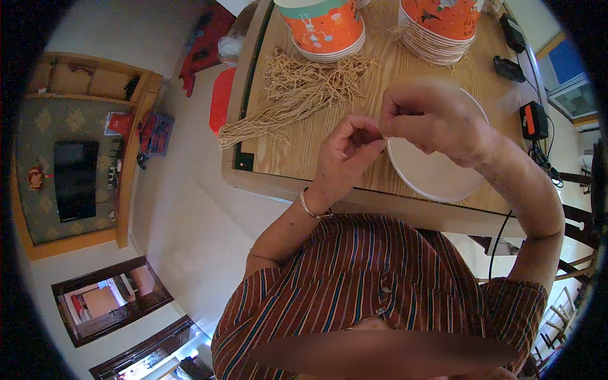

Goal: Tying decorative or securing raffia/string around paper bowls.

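My left hand and right hand met fingertip to fingertip over the white bowl, both pinched shut on something too small to make out, perhaps a cord end; the bowl lay at the table edge; a heap of tan cords lay unused beyond; two stacks of orange paper bowls stood behind, so I judged plenty remained.
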### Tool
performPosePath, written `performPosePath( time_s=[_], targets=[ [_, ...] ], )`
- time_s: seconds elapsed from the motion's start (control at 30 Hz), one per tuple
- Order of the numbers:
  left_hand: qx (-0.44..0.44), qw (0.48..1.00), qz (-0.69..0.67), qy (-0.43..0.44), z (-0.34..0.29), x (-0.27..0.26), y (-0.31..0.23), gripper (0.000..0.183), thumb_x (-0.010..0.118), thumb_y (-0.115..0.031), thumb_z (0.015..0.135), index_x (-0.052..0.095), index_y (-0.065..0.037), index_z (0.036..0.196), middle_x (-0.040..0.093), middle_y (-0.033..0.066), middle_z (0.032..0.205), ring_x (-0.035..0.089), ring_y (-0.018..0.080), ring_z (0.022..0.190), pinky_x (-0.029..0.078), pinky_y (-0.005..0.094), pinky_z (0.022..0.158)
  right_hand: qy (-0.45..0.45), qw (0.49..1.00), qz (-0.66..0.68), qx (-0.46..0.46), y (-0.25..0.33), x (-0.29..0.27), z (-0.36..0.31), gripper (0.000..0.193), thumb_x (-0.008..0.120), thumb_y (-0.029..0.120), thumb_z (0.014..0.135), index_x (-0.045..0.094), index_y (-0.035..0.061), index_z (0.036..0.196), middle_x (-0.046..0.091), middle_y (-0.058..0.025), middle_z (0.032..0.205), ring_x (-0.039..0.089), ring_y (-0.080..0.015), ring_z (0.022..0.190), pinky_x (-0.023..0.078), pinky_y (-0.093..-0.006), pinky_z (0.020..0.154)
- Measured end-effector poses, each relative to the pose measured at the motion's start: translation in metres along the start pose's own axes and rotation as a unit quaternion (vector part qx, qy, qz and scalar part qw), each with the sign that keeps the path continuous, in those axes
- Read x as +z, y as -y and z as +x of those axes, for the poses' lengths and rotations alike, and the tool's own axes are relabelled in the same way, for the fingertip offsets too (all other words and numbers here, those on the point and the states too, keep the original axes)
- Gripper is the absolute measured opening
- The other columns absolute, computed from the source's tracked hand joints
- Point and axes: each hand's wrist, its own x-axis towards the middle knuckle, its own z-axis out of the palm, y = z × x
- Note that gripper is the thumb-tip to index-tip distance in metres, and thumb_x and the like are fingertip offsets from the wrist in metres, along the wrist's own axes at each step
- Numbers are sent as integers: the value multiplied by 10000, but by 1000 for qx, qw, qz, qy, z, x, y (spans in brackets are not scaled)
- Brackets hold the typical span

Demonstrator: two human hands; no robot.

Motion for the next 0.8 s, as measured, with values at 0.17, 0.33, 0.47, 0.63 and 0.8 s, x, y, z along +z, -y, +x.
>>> performPosePath(
  time_s=[0.17, 0.33, 0.47, 0.63, 0.8],
  targets=[
    [37, 998, 45, 8, -5, -3, 12, 180, 622, 37, 875, 553, -33, 1027, 568, 15, 959, 565, 86, 905, 476, 238, 828, 3, 999, 34, -3, 1, 2, -1, 254, 657, 333, 886, 623, 88, 827, 521, 53, 670, 386, -38, 529, 294, -231, 443],
    [76, 993, 85, 13, 0, -4, 16, 163, 618, 44, 865, 557, -24, 1000, 562, 32, 954, 568, 102, 911, 474, 244, 828, -22, 998, 52, 12, 5, 7, -2, 123, 633, 164, 843, 603, 52, 802, 469, 50, 602, 385, -25, 493, 283, -208, 433],
    [111, 987, 117, 14, 0, 0, 12, 142, 607, 48, 860, 551, -22, 969, 542, 40, 932, 557, 114, 882, 472, 247, 801, -20, 997, 68, 7, 6, 8, -3, 119, 631, 160, 844, 599, 55, 797, 468, 47, 600, 391, -26, 493, 279, -207, 429],
    [105, 987, 120, 4, -2, 2, 10, 144, 590, 67, 841, 526, -21, 935, 519, 51, 902, 541, 130, 849, 469, 258, 779, -7, 998, 59, 21, -5, 6, -1, 116, 630, 162, 849, 595, 62, 803, 476, 49, 619, 387, -19, 499, 275, -201, 429],
    [178, 955, 237, 12, 0, 2, 8, 186, 588, 80, 798, 507, -12, 937, 509, 87, 860, 551, 187, 806, 469, 285, 747, -7, 998, 62, -13, -8, 9, -1, 115, 627, 169, 862, 593, 68, 818, 480, 56, 641, 382, -10, 507, 278, -195, 435]
  ],
)
